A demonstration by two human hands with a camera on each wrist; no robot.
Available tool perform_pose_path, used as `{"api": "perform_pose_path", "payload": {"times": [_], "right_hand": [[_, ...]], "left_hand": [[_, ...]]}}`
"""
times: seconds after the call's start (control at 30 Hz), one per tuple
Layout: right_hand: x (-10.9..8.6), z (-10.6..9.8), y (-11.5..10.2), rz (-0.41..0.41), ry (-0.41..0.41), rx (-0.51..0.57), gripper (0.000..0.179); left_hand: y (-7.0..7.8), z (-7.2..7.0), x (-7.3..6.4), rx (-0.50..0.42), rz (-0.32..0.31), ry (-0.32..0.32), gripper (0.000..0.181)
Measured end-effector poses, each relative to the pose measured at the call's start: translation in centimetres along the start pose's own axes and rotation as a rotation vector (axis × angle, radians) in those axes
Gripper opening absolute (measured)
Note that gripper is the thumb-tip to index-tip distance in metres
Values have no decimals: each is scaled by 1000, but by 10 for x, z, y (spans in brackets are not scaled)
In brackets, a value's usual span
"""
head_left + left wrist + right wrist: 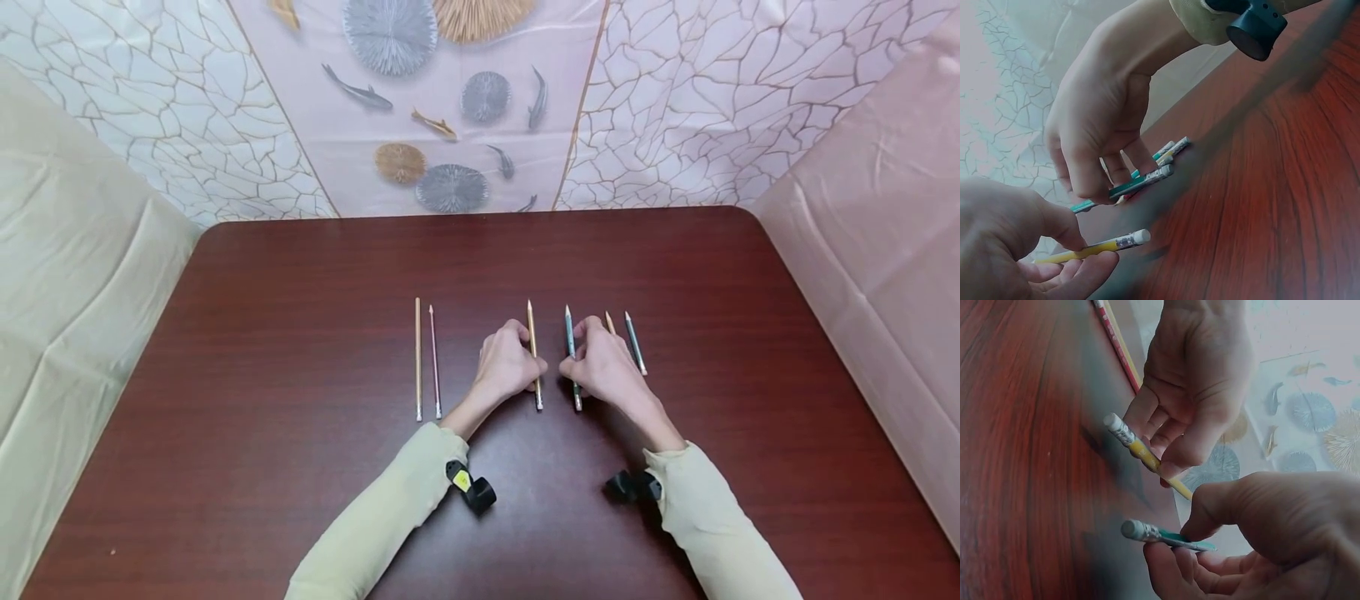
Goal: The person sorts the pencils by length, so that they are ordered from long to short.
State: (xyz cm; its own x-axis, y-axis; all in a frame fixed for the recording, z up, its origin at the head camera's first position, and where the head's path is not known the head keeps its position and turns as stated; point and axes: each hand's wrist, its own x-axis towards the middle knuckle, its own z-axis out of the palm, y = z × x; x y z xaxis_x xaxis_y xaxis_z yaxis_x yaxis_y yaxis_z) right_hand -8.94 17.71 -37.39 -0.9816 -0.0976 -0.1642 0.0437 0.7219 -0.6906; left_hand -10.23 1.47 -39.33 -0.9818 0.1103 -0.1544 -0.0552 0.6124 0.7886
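My left hand [510, 362] pinches a yellow pencil [533, 337] between thumb and fingers. Its white eraser end points toward me, as the left wrist view shows on the same yellow pencil [1094, 249]. Just to the right, my right hand [606, 364] pinches a green pencil [569, 329], sharpened tip away from me. In the right wrist view this green pencil [1175, 537] lies between thumb and fingertips, eraser end outward. The two held pencils are apart and roughly parallel. Both hands cover the middles of their pencils.
Left of my hands, a second yellow pencil [418, 358] and a red pencil [434, 362] lie side by side. Beyond my right hand lie another yellow pencil [610, 322], partly hidden, and another green pencil [635, 343]. All are on a dark red-brown table [262, 333] before a patterned cloth [480, 167].
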Motion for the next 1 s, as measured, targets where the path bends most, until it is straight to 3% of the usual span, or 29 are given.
{"api": "perform_pose_path", "payload": {"times": [0.53, 1.0], "right_hand": [[4, 12, -13, -97, -40, 84, 46], [7, 20, -25, -95, -44, 108, 44]], "left_hand": [[-12, -28, -7, -21, 0, 26, 34], [-23, -46, -12, 2, -10, 22, 34]]}}
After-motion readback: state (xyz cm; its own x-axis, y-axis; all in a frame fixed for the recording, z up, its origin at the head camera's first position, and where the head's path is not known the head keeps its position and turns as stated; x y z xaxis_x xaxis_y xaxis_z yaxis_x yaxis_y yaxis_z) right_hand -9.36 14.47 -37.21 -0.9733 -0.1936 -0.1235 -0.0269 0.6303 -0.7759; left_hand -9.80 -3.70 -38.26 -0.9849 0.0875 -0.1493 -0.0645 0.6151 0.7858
